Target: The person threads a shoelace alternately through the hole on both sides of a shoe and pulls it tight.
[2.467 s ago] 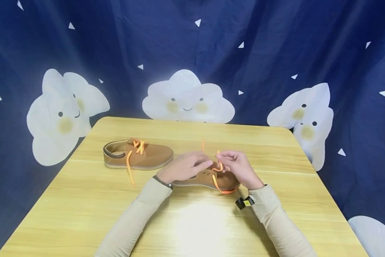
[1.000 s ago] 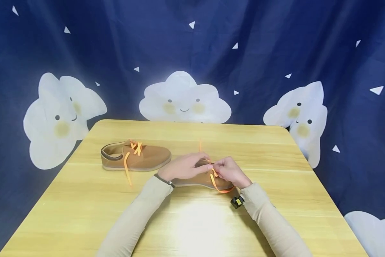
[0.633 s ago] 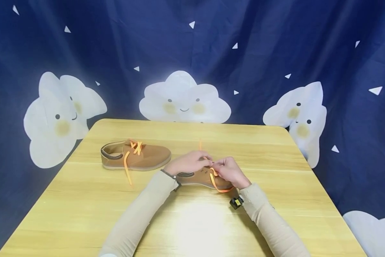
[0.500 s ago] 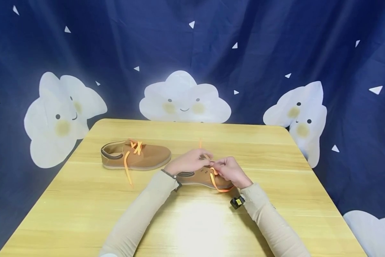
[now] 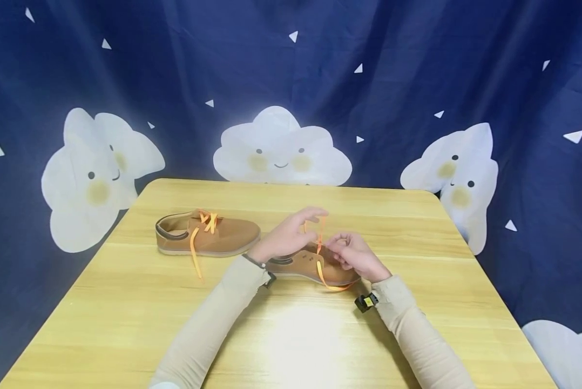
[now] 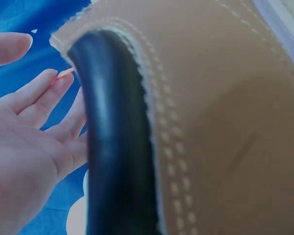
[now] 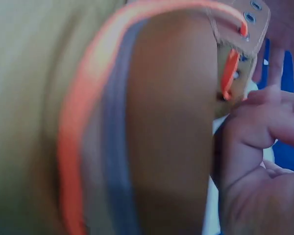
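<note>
A brown shoe (image 5: 298, 265) with an orange shoelace lies in front of me, toe to the right. My left hand (image 5: 291, 235) is above its opening; a strand of the shoelace (image 5: 322, 232) rises to the fingertips. In the left wrist view, the lace passes between two fingertips of the left hand (image 6: 29, 147), with the thumb apart. My right hand (image 5: 356, 254) hovers over the toe, fingers loosely curled, and no lace shows in them. The right wrist view has the right hand (image 7: 257, 161) beside the eyelets; its fingertips are partly hidden. A free lace end (image 7: 71, 142) hangs down the shoe's near side.
A second brown shoe (image 5: 228, 237) with orange lace stands to the left, its toe close to my left wrist. Both shoes are on a wooden table (image 5: 126, 313). A blue curtain (image 5: 393, 32) with cloud patterns hangs behind it.
My left hand has lifted away from the shoe, drawing the lace strand upward. The right hand, which was pinching near the eyelets, has moved a little to the right and its fingers have loosened.
</note>
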Tool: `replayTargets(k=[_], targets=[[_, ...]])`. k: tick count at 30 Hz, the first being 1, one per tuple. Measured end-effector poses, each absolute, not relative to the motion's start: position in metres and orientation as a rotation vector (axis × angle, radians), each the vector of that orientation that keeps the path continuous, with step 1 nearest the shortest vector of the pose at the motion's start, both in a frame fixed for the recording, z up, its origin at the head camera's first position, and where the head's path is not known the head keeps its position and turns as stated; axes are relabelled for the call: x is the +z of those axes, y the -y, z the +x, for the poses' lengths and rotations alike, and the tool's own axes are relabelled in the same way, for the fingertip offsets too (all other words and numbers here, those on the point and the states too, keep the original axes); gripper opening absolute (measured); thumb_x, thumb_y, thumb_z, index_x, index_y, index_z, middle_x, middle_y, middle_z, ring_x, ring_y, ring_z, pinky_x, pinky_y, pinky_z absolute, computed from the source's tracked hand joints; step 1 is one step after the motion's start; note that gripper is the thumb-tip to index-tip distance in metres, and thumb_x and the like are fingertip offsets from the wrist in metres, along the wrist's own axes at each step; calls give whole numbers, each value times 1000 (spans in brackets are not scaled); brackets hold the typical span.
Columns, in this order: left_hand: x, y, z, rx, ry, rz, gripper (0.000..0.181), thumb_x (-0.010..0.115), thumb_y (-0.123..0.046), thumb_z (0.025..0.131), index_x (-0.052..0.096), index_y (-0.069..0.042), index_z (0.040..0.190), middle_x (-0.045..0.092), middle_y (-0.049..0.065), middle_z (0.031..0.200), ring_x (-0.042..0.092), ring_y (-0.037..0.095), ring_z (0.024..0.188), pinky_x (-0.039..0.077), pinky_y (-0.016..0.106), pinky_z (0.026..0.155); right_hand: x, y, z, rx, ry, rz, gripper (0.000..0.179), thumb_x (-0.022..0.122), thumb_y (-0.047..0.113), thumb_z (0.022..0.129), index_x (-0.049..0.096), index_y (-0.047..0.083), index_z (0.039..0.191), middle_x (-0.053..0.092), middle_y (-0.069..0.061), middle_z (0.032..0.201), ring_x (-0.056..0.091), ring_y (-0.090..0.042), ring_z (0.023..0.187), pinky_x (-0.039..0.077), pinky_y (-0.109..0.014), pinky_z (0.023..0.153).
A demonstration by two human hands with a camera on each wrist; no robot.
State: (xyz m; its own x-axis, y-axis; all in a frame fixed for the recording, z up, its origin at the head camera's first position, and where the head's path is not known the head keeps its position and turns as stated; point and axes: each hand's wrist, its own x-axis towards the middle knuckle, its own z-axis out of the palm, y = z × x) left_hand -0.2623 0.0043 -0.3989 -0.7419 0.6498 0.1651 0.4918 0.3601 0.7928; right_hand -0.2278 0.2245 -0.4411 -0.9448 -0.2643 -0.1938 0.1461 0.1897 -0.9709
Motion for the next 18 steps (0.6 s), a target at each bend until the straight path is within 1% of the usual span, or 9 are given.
replayTargets(k=[1,3,6,8,11,13,14,16,18], targets=[[-399,-4,-262,1323,-2435,1043,57,56,-14,96,48,-17,153,47,1,159,51,25,141,56,49,93,-439,-224,-229,-1790,-2219,-136,26,59,12,103,60,-6,121,55,4,67,39,-5,48,32,-19,46],[-400,-4,-262,1321,-2431,1054,57,57,-14,97,48,-15,153,46,1,160,51,26,142,50,53,105,-434,-222,-234,-1700,-2373,-211,31,64,16,101,63,-5,124,64,-1,75,43,-8,50,37,-21,48],[-401,-4,-261,1300,-2449,1078,54,60,-16,99,48,-14,152,47,2,159,50,26,142,45,56,114,-428,-219,-243,-1498,-2583,-368,27,69,20,100,73,1,117,75,-11,93,55,-6,62,47,-23,57],[-401,-4,-260,1268,-2482,1117,53,61,-17,101,48,-12,152,47,3,160,48,26,145,42,52,118,-425,-218,-249,-1425,-2632,-440,20,68,18,100,78,2,104,77,-16,92,55,-6,61,47,-23,57],[-401,-3,-254,1226,-2560,1162,51,61,-19,103,50,-9,151,45,6,160,43,26,148,40,46,121,-422,-218,-255,-1426,-2615,-470,19,67,12,100,79,0,91,72,-20,77,53,-7,55,45,-22,52],[-399,-1,-246,1228,-2608,1174,46,61,-17,102,54,-7,147,48,9,155,48,26,143,47,43,116,-422,-218,-258,-1449,-2594,-451,21,67,11,100,79,-1,89,67,-18,68,48,-9,48,43,-22,48],[-398,0,-241,1213,-2638,1178,42,60,-16,102,57,-6,143,53,10,150,54,25,136,52,41,110,-423,-218,-259,-1458,-2585,-444,23,67,13,100,77,-3,87,64,-17,65,48,-9,48,43,-22,48],[-396,2,-231,1135,-2704,1217,32,60,-15,101,66,-6,131,65,7,131,64,20,112,59,34,91,-425,-218,-262,-1476,-2579,-421,27,67,16,101,76,-5,87,64,-15,64,48,-9,48,43,-22,48],[-395,3,-222,1025,-2756,1279,21,59,-14,99,73,-7,113,72,4,105,64,15,88,57,27,74,-428,-218,-263,-1494,-2582,-382,29,67,19,101,76,-5,89,67,-15,67,48,-9,49,43,-21,48]])
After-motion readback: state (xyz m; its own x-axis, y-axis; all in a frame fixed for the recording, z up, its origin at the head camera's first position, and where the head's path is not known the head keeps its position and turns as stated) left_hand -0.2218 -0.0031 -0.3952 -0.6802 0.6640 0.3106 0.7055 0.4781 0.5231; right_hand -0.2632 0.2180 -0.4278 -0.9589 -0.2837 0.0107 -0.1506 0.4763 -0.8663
